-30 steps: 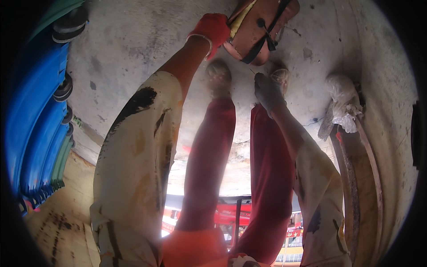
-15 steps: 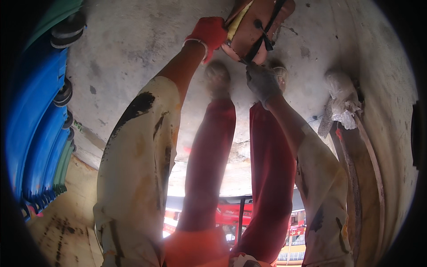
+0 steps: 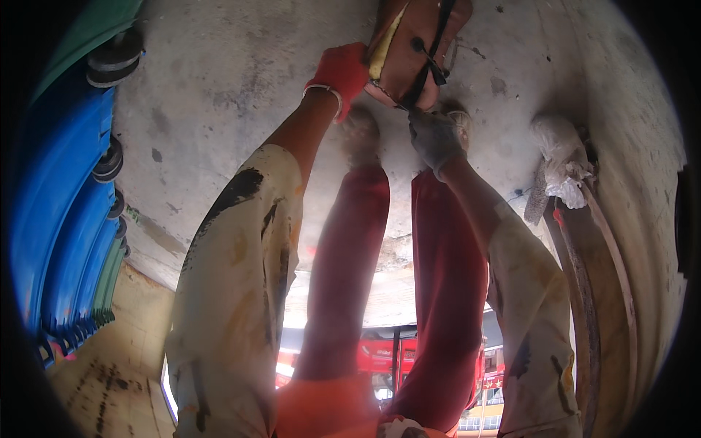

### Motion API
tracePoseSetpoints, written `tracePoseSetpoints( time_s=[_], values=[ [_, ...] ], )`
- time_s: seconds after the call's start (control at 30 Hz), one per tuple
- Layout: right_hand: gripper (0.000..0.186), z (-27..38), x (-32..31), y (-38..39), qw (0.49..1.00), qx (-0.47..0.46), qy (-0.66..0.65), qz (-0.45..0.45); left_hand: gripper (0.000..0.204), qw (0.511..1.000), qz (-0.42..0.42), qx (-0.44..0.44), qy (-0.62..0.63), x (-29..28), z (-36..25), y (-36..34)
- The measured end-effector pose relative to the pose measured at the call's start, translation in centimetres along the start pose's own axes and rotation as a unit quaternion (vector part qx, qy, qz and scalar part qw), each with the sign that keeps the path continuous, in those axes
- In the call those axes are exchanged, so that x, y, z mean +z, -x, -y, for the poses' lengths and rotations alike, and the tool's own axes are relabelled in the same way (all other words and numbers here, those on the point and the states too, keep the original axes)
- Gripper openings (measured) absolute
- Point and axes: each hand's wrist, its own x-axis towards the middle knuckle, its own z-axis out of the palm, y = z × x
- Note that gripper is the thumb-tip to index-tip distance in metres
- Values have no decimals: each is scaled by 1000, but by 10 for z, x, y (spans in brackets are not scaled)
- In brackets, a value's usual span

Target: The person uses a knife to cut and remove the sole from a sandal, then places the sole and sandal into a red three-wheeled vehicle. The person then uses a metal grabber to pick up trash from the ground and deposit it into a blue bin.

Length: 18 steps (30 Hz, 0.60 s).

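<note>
A torn brown padded piece (image 3: 398, 62) with exposed yellow foam and crossed black straps lies at the upper middle, partly out of view. My left hand (image 3: 337, 77), in a red glove, is closed on its left edge. My right hand (image 3: 436, 140), in a grey glove, is closed at the piece's lower end, by a black strap; what its fingers grip is too small to make out. My feet, in shoes (image 3: 359, 133), are just below the piece, partly behind my hands.
Blue (image 3: 58, 190) and green (image 3: 109, 277) wheeled bins line the left. At the right, crumpled white plastic (image 3: 556, 157) and long strips (image 3: 606, 263) lie by the wall (image 3: 642, 146). The stained concrete floor (image 3: 204, 87) surrounds me. A red vehicle (image 3: 376, 350) shows behind my legs.
My right hand has moved up and left to the lower end of the padded piece. My left hand and the piece have shifted slightly left, the hand also lower in the picture.
</note>
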Motion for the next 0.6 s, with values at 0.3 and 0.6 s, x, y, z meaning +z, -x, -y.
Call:
tracePoseSetpoints(
  time_s=[0.3,0.6],
  values=[
    [11,-6,-19,32,999,-8,-4,-37,43,972,-66,-222,30,25,-43,49],
    [9,-14,11,-4,988,-61,140,-22,27,993,2,-77,-88,46,-36,44]
  ],
)
